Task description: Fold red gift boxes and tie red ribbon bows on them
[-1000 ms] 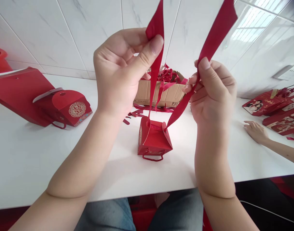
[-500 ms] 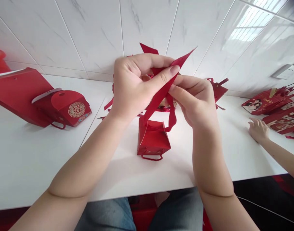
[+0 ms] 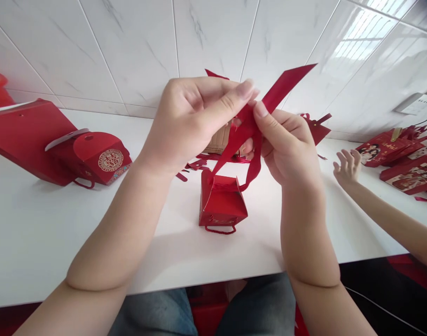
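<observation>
A wide red ribbon (image 3: 231, 145) rises in two strands from a small red gift box (image 3: 224, 204) on the table. My left hand (image 3: 199, 116) pinches the ribbon from the left, thumb and fingers closed near the crossing. From the right, my right hand (image 3: 286, 144) grips it with the thumb pressed on the crossing, and one slanted end sticks out up and to the right. Another ribbon tip shows behind my left fingers. The box stands upright with a twisted red cord handle at its front; my fingers partly hide where the strands cross.
At left stand a red box with a round gold emblem (image 3: 110, 160) and a larger red bag (image 3: 31, 135). A cardboard box (image 3: 218, 140) and ribbon scraps lie behind my hands. Another person's hand (image 3: 348, 167) reaches in near red photo bags (image 3: 411, 172) at right.
My right thumb has moved up onto the ribbon's crossing, and the upper end now extends farther right. The other person's hand has lifted and moved left, away from the bags.
</observation>
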